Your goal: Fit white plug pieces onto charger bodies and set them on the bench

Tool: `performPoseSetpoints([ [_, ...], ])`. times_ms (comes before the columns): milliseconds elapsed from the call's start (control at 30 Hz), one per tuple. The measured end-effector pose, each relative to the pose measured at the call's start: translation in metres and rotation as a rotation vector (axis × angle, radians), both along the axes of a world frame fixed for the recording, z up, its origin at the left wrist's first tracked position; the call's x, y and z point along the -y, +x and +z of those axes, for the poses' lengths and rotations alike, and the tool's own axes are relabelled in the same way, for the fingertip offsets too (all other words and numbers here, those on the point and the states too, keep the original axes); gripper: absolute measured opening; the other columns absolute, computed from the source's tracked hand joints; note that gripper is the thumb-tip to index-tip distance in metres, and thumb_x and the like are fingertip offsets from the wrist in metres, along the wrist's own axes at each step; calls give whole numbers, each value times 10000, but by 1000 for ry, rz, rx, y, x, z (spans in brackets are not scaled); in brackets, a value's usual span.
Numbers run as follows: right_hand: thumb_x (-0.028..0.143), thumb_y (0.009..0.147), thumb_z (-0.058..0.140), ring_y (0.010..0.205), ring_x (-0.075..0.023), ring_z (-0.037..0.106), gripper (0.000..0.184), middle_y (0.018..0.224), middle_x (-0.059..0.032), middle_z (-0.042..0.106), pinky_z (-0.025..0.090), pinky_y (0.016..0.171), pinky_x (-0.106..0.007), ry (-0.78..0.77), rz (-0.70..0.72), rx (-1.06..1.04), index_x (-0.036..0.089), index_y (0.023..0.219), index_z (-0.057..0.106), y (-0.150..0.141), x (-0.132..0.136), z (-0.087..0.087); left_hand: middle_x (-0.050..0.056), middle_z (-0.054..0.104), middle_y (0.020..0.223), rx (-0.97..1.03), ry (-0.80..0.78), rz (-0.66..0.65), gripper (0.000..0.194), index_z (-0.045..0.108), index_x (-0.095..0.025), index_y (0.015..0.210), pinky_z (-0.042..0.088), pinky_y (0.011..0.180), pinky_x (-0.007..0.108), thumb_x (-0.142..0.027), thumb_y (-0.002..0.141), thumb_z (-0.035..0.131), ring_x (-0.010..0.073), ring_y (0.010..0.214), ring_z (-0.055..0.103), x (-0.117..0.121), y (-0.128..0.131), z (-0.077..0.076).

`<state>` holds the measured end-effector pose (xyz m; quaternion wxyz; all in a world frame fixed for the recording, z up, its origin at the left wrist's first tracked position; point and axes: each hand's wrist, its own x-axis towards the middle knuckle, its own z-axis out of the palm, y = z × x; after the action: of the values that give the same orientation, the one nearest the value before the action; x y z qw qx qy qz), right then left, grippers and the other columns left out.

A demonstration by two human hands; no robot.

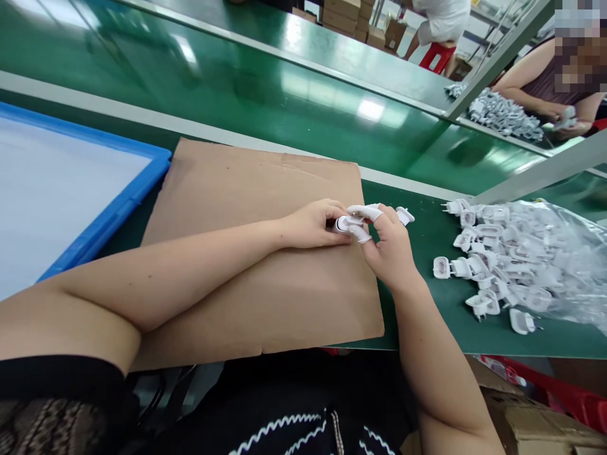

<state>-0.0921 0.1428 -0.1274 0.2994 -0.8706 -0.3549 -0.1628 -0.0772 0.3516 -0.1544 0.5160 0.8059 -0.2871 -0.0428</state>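
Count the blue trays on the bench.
1. The blue tray sits at the left edge of the bench, beside the cardboard sheet. It runs out of the picture, so any others farther left would be hidden.

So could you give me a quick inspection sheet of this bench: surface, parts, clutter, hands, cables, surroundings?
Surface: green bench with a brown cardboard sheet lying on it.
Job's things: one small white plug part held over the cardboard's right edge.
Clutter: pile of white plug parts spilling from a clear plastic bag; blue-rimmed tray at left.
Hands: left hand and right hand both have a grip on the part; white finger covers on the right hand.
Cables: nothing seen.
Surroundings: green conveyor belt behind; another person at a second parts pile; cardboard boxes far back.
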Motion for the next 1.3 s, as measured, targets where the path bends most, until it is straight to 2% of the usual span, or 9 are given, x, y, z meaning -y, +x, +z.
performPoseSetpoints([
  [267, 163, 976, 531, 905, -239, 619, 251, 1015, -62, 699, 495, 814, -391, 32, 7, 106, 245, 1175, 659, 2, -3, -2, 70, 626, 1076, -41, -33, -1, 201, 752, -182, 877, 516, 864, 317, -374, 817, 762, 215, 1009, 623, -2, 3, -6],
  [600, 156, 959, 527, 859, -246, 595, 231, 929, -66, 685, 508, 760, -378, -78, -29, 120, 240, 1094, 694, -3, -9, 8, 71, 637, 1046, -16, -12, -11, 205, 736, -178, 817, 510, 837, 312, -381, 805, 756, 218, 999, 616, -1, 4, -6],
  [733, 71, 877, 479, 879, -241, 605, 331, 896, -47, 662, 529, 966, -446, -113, 21, 112, 249, 1054, 694, 1, -8, 9, 73, 634, 1044, -9, -11, -16, 216, 730, -176, 796, 504, 832, 313, -391, 801, 755, 218, 990, 611, -1, 5, -6],
  [867, 18, 774, 466, 856, -223, 603, 393, 852, -24, 649, 419, 1155, -510, -143, 28, 82, 242, 1000, 697, 7, -10, 10, 67, 617, 989, 1, 2, -27, 247, 715, -178, 770, 497, 818, 314, -420, 817, 738, 214, 949, 600, -2, 7, -6],
  [933, 25, 756, 496, 849, -220, 608, 357, 835, -25, 656, 445, 1116, -478, -126, -35, 28, 225, 964, 708, 5, -12, 10, 63, 614, 961, 17, 17, -31, 277, 712, -177, 777, 494, 835, 321, -447, 836, 720, 213, 929, 597, -2, 7, -5],
  [1000, 45, 763, 530, 885, -227, 620, 334, 879, -43, 682, 509, 975, -400, -90, -119, -36, 212, 977, 725, -1, -15, 10, 59, 622, 933, 47, 48, -26, 309, 721, -181, 810, 494, 856, 335, -485, 859, 693, 218, 915, 600, 0, 3, -4],
  [1067, 60, 779, 548, 938, -238, 622, 361, 953, -61, 702, 513, 855, -346, -88, -188, -64, 211, 1045, 739, -9, -18, 9, 62, 641, 921, 84, 90, 1, 339, 726, -188, 843, 499, 873, 355, -520, 877, 662, 233, 926, 609, 1, -2, -5],
  [1167, 73, 778, 571, 949, -237, 624, 366, 966, -55, 707, 494, 840, -330, -132, -227, -84, 214, 1069, 740, -14, -21, 6, 94, 679, 1057, 139, 139, 115, 333, 734, -202, 890, 503, 969, 404, -519, 886, 633, 282, 1058, 622, 2, -7, -10],
  [1300, 128, 781, 645, 950, -224, 654, 327, 1013, -32, 740, 499, 846, -309, -39, -259, -178, 220, 1084, 728, -14, -21, 0, 109, 675, 1224, 113, 170, 146, 347, 740, -220, 963, 475, 1098, 449, -538, 858, 651, 337, 1225, 592, 2, -10, -11],
])
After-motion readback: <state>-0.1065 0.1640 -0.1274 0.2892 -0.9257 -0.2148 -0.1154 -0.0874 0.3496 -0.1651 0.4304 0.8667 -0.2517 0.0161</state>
